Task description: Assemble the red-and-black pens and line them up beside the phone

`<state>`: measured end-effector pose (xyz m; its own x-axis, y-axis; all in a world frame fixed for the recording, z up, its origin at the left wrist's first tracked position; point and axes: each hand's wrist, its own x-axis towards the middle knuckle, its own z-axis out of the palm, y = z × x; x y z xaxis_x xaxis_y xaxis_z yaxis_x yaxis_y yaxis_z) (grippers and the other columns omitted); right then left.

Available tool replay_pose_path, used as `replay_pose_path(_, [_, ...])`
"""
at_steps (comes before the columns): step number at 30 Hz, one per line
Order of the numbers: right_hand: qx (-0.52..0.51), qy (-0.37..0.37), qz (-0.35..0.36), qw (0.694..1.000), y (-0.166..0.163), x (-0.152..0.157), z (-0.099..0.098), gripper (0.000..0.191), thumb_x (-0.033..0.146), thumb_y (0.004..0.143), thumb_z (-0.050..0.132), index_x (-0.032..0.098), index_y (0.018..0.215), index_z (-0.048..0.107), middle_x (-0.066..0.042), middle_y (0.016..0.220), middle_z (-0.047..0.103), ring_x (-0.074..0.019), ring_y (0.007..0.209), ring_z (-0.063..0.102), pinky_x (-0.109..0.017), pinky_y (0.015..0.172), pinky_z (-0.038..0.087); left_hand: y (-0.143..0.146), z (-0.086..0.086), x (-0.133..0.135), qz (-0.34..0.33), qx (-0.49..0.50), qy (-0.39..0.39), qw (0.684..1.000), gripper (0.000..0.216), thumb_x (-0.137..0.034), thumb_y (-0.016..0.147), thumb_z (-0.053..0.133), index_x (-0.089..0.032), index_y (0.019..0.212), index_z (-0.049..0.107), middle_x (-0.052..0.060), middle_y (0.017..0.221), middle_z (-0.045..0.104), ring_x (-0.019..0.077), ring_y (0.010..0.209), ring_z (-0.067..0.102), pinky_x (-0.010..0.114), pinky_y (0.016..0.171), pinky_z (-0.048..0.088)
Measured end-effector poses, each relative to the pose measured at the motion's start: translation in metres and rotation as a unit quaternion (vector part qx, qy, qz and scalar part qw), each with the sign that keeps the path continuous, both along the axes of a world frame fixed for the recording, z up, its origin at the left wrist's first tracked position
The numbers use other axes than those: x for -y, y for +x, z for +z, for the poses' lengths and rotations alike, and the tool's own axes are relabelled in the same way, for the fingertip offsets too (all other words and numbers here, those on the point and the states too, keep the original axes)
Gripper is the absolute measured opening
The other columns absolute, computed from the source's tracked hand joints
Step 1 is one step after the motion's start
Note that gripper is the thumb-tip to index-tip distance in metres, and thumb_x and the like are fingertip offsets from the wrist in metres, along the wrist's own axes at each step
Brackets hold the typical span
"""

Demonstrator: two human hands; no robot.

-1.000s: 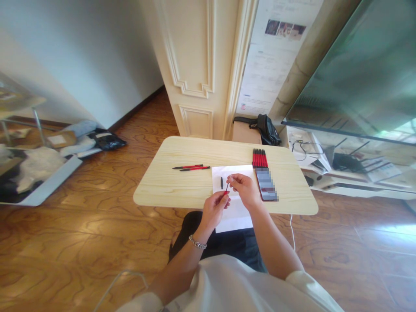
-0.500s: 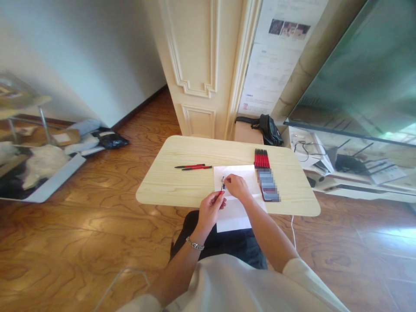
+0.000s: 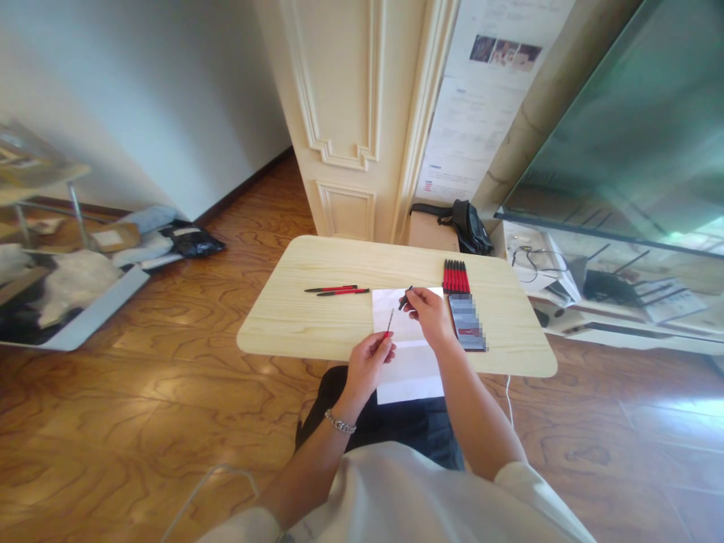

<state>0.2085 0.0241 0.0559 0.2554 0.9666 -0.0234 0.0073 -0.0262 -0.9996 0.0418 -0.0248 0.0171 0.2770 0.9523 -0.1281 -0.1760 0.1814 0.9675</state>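
Observation:
My left hand (image 3: 366, 363) is closed on a red pen barrel (image 3: 388, 334), with a thin refill (image 3: 391, 320) sticking up out of it. Ahead and to the right, my right hand (image 3: 431, 313) pinches a short black pen part (image 3: 404, 299), apart from the barrel. Both hands are over a creased white sheet of paper (image 3: 408, 377). Two red and black pens (image 3: 342, 292) lie to the left of the sheet. At its upper right, several similar pens (image 3: 455, 277) lie side by side in a row. Much of the barrel is hidden by my left fingers.
A phone-like device (image 3: 464, 324), partly pixelated, lies right of the paper on the light wooden table (image 3: 305, 320). Beyond the table's far edge are a panelled door (image 3: 345, 211) and a black bag (image 3: 472, 226). A white cable (image 3: 510, 400) hangs below the near edge.
My right hand has moved up and right, away from the barrel, carrying the black pen part. The refill now shows uncovered. My left hand has hardly moved.

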Motion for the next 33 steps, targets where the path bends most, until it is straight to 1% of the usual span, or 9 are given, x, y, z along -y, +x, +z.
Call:
replay_pose_path(1, [-0.032, 0.02, -0.011, 0.999, 0.0, 0.003, 0.005, 0.033, 0.049, 0.079, 0.056, 0.018, 0.09, 0.06, -0.006, 0.087, 0.068, -0.0119, 0.065, 0.058, -0.021, 0.052, 0.039, 0.002, 0.0, 0.0, -0.002, 0.002, -0.001, 1.0, 0.039, -0.044, 0.08, 0.064, -0.014, 0.104, 0.065, 0.007, 0.08, 0.067, 0.0135, 0.066, 0.062, 0.025, 0.06, 0.049])
replay_pose_path(3, [-0.063, 0.037, -0.025, 0.997, 0.0, 0.007, 0.013, 0.033, 0.049, 0.078, 0.059, 0.018, 0.09, 0.06, -0.007, 0.087, 0.068, -0.0116, 0.064, 0.057, -0.022, 0.052, 0.039, 0.005, -0.001, 0.002, -0.007, 0.004, -0.001, 1.0, 0.039, -0.044, 0.079, 0.064, -0.014, 0.104, 0.065, 0.007, 0.08, 0.067, 0.0135, 0.067, 0.062, 0.025, 0.061, 0.049])
replay_pose_path(5, [-0.07, 0.036, -0.026, 0.997, -0.002, 0.01, 0.019, 0.033, 0.049, 0.077, 0.06, 0.018, 0.09, 0.06, -0.007, 0.087, 0.068, -0.0119, 0.064, 0.057, -0.022, 0.053, 0.039, 0.007, -0.001, 0.003, -0.012, 0.006, 0.002, 1.0, 0.039, -0.044, 0.079, 0.064, -0.014, 0.104, 0.065, 0.006, 0.079, 0.067, 0.0135, 0.067, 0.062, 0.025, 0.061, 0.049])
replay_pose_path(8, [-0.07, 0.028, -0.023, 0.997, -0.004, 0.011, 0.022, 0.035, 0.05, 0.077, 0.06, 0.018, 0.091, 0.059, -0.007, 0.088, 0.067, -0.0123, 0.065, 0.056, -0.023, 0.053, 0.04, 0.008, 0.0, 0.003, -0.016, 0.008, 0.006, 1.0, 0.04, -0.045, 0.079, 0.064, -0.014, 0.104, 0.065, 0.006, 0.078, 0.067, 0.0135, 0.066, 0.062, 0.025, 0.061, 0.049])
replay_pose_path(16, [-0.059, 0.032, 0.002, 0.998, -0.005, 0.013, 0.021, 0.031, 0.046, 0.079, 0.06, 0.017, 0.091, 0.06, -0.006, 0.084, 0.066, -0.0116, 0.064, 0.055, -0.022, 0.053, 0.038, 0.006, -0.003, 0.003, -0.019, -0.001, 0.007, 1.0, 0.04, -0.045, 0.079, 0.064, -0.014, 0.105, 0.065, 0.006, 0.078, 0.067, 0.0128, 0.066, 0.061, 0.025, 0.06, 0.049])
replay_pose_path(21, [-0.005, 0.038, 0.018, 0.999, -0.003, 0.014, 0.019, 0.03, 0.045, 0.079, 0.061, 0.017, 0.088, 0.061, -0.005, 0.078, 0.066, -0.012, 0.062, 0.054, -0.023, 0.052, 0.037, 0.008, -0.004, 0.002, -0.022, 0.002, 0.005, 1.0, 0.039, -0.044, 0.08, 0.064, -0.014, 0.104, 0.065, 0.006, 0.078, 0.067, 0.013, 0.066, 0.061, 0.025, 0.06, 0.048])
replay_pose_path(26, [0.039, 0.017, 0.048, 0.998, -0.01, 0.022, 0.01, 0.029, 0.044, 0.079, 0.06, 0.017, 0.088, 0.062, -0.002, 0.068, 0.063, -0.0129, 0.06, 0.055, -0.024, 0.053, 0.038, 0.008, 0.0, 0.002, -0.019, 0.006, 0.002, 1.0, 0.04, -0.046, 0.079, 0.063, -0.014, 0.104, 0.066, 0.006, 0.078, 0.067, 0.0132, 0.065, 0.06, 0.025, 0.06, 0.047])
replay_pose_path(29, [0.031, 0.016, 0.066, 0.997, -0.016, 0.028, 0.004, 0.027, 0.043, 0.08, 0.059, 0.017, 0.087, 0.062, -0.003, 0.07, 0.064, -0.013, 0.061, 0.056, -0.025, 0.053, 0.039, 0.007, 0.002, 0.001, -0.025, 0.004, 0.002, 1.0, 0.04, -0.046, 0.08, 0.063, -0.014, 0.103, 0.067, 0.006, 0.077, 0.067, 0.0138, 0.065, 0.061, 0.025, 0.059, 0.047])
replay_pose_path(33, [0.016, 0.016, 0.071, 0.997, -0.019, 0.034, 0.002, 0.026, 0.043, 0.081, 0.057, 0.018, 0.087, 0.062, -0.004, 0.077, 0.066, -0.0127, 0.062, 0.056, -0.024, 0.053, 0.04, 0.008, 0.002, 0.003, -0.024, -0.004, -0.002, 1.0, 0.039, -0.047, 0.08, 0.062, -0.014, 0.1, 0.067, 0.006, 0.074, 0.067, 0.0139, 0.063, 0.06, 0.025, 0.056, 0.045])
